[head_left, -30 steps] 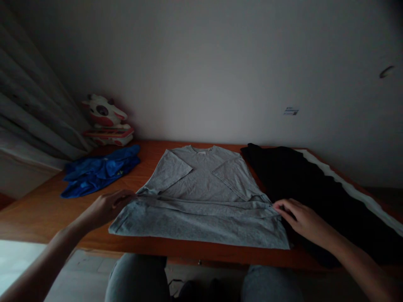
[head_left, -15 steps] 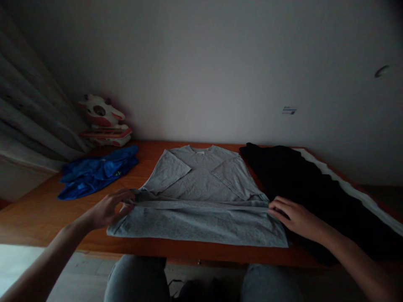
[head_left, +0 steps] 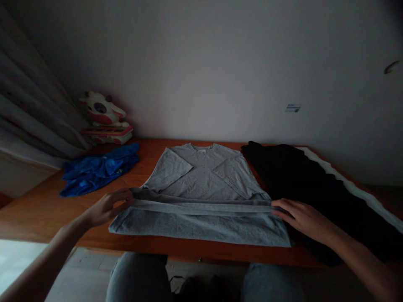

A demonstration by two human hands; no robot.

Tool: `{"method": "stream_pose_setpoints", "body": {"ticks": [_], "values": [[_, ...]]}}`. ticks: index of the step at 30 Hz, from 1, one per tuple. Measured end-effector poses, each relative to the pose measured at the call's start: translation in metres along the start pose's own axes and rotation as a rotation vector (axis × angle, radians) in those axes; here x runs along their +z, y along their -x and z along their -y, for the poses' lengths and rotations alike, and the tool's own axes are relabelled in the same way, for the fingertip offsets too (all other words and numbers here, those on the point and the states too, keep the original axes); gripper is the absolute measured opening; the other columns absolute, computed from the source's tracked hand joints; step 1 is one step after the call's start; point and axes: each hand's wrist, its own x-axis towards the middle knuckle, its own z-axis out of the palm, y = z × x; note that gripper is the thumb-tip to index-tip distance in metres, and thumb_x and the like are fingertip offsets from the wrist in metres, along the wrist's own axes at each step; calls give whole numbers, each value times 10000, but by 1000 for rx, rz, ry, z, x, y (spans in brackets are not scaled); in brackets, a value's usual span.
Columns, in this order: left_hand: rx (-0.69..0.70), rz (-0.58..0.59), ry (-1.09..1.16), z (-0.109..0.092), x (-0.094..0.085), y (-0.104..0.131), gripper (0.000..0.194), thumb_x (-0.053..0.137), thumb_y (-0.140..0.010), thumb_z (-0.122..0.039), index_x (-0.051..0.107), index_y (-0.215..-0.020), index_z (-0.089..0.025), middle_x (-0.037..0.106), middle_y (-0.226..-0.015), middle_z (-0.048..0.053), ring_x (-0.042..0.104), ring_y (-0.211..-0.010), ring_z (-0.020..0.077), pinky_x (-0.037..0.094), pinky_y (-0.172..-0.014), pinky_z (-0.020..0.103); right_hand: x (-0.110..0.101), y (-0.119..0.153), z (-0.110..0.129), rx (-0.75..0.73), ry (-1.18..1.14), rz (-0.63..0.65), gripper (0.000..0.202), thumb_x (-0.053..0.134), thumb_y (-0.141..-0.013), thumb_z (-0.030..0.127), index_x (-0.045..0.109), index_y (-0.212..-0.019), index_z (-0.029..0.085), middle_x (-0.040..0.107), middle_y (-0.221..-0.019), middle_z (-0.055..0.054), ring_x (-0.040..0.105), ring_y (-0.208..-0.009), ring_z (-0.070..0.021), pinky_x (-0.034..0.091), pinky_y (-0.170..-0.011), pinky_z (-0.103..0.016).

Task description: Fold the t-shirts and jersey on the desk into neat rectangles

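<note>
A grey T-shirt (head_left: 204,176) lies on the wooden table (head_left: 151,161), its collar toward the wall and both sleeves turned inward over the body. Its lower part is folded up, with the hem as a raised band across the middle. My left hand (head_left: 110,205) pinches the left end of that band between thumb and fingers. At the right end, my right hand (head_left: 292,214) grips the same band, its fingers closed on the cloth.
Crumpled blue cloth (head_left: 97,167) lies to the left, below a cow-shaped toy keyboard (head_left: 108,132). Black clothing (head_left: 302,184) with a white strip spreads over the right side. A curtain (head_left: 28,105) hangs at far left, and the wall stands behind the table.
The hem band is slightly more lifted and stretched between my hands, showing wider. The camera view has shifted a little.
</note>
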Motion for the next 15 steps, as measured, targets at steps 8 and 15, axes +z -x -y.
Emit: {"method": "stream_pose_setpoints", "body": {"ticks": [8,15], "values": [[142,-168,-123,-12,3,22,222,521,-986,-259,733,-974,-195,718,-1067,96,687,-1012,193,541,-891,259,5,26,-9,-226,114,-86,301,485,-1022,372,764,-1120,311,755,-1173,-25,749,-1014,-216,609,-924,-339],[139,-304,-254,-4,12,24,250,580,-956,-395,784,-978,-252,777,-1042,55,738,-981,195,588,-912,284,16,28,-20,-337,248,-164,305,480,-1024,318,767,-1120,279,747,-1250,-35,762,-1017,-215,625,-950,-337]]}}
